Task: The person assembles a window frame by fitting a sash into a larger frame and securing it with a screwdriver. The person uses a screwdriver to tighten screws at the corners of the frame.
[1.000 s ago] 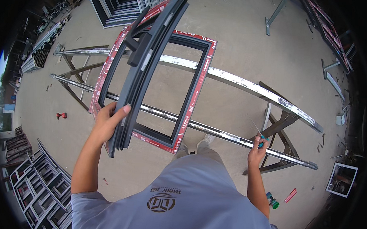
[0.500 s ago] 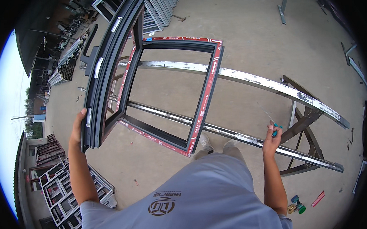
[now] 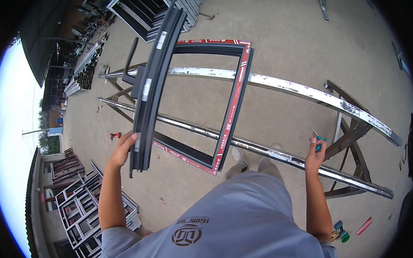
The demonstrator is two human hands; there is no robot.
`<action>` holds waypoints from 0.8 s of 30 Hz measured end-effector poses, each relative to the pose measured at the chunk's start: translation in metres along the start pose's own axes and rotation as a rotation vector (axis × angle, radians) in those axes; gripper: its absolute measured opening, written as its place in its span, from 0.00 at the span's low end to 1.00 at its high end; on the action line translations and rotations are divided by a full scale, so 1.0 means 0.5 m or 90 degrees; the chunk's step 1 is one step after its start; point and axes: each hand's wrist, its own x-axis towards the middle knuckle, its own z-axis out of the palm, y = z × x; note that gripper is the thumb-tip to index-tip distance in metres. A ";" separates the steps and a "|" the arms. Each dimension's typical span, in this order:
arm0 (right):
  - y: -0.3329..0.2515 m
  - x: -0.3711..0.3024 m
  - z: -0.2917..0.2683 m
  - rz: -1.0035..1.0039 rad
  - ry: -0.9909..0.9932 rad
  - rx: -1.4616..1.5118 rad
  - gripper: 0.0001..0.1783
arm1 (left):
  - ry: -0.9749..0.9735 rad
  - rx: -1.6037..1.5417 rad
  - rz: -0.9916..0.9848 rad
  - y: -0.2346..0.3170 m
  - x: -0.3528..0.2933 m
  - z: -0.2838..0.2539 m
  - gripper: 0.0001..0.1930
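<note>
A dark grey window frame [image 3: 235, 102] with red protective tape lies across two metal rails. Its hinged window sash [image 3: 149, 99] stands up from the frame's left side, seen nearly edge-on, with a black handle [image 3: 131, 61] on its outer side. My left hand [image 3: 122, 149] grips the sash's near end, its fingertips on the edge and the rest of the grip partly hidden. Over the near rail on the right, my right hand [image 3: 314, 156] is closed around a screwdriver [image 3: 320, 142] with a teal handle. The screwdriver's thin shaft points up and left, apart from the frame.
The metal rails [image 3: 291, 89] rest on dark trestle legs [image 3: 353, 149]. Metal frames are stacked at the back [image 3: 184, 8], and more lattice frames [image 3: 81, 211] lean at the lower left. A red power tool [image 3: 115, 135] lies on the floor at left; a green-and-black tool [image 3: 342, 232] at lower right.
The sash has swung right toward the frame, and my left hand has moved with it. My right hand still holds the screwdriver off to the side. The whole view has shifted slightly.
</note>
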 end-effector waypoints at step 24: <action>-0.083 -0.020 -0.111 0.039 -0.047 -0.054 0.11 | 0.201 0.278 0.112 -0.098 0.306 0.679 0.72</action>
